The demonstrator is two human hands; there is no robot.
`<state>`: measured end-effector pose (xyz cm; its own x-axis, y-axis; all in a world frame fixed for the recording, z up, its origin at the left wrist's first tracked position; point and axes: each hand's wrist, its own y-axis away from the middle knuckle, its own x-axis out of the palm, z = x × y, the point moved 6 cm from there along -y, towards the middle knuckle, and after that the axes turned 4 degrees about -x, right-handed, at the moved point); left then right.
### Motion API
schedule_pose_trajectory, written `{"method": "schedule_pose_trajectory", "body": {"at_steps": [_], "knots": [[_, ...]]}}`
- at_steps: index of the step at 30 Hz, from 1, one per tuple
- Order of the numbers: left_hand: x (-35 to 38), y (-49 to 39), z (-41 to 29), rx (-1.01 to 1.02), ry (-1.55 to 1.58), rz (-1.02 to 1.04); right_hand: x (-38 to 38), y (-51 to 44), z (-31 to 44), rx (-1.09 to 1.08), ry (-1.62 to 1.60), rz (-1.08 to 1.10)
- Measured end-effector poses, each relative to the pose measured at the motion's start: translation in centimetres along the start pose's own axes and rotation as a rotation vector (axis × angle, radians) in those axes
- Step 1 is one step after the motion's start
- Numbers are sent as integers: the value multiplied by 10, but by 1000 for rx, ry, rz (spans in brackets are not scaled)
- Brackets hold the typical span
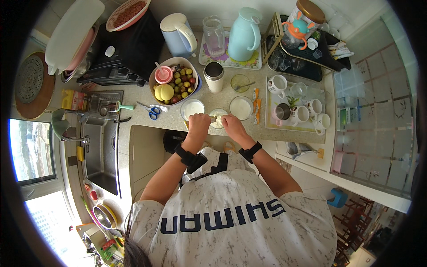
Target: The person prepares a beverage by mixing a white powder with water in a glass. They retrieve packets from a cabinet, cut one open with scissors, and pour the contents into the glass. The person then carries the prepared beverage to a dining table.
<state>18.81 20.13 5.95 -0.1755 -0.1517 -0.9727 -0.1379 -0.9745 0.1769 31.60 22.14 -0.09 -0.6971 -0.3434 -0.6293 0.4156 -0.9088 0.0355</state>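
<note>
A glass bowl of pale, lumpy food [219, 117] stands near the counter's front edge, between my two hands. My left hand [199, 124] is closed around the handle of a utensil whose end reaches towards this bowl; its kind is hard to tell. At the bowl's right rim, my right hand [233, 124] has its fingers bent against the glass. Behind my left hand is a glass bowl of white liquid [193, 108], and a second bowl of white liquid [241, 107] stands behind my right hand. Two orange sachets [257, 106] lie beside that one.
Blue-handled scissors [154, 112] and a fruit basin [156, 96] are on the left. Behind stand an uncapped thermos [214, 78], a greenish glass bowl with a spoon [241, 82], a kettle [176, 36] and a turquoise jug [243, 36]. A tray of mugs [271, 128] is on the right, the sink [100, 167] far left.
</note>
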Motion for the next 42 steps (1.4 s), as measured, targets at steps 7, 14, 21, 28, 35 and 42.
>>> {"method": "schedule_pose_trajectory", "body": {"at_steps": [7,14,21,28,35,42], "knots": [[-8,3,-2,16,-11,-11,-2,-1,1,-25,67,-76],[-18,10,1,39,23,-84,-3,-3,0,-2,38,-40],[-12,21,15,51,73,-94,-1,-3,-1,19,107,11],[7,32,44,-18,550,51,-1,-3,-2,-41,79,-34],[30,52,84,-123,1139,-12,-3,-2,6,-113,66,-42],[58,87,125,-398,1473,-91,-6,-8,13,-139,154,-41]]}}
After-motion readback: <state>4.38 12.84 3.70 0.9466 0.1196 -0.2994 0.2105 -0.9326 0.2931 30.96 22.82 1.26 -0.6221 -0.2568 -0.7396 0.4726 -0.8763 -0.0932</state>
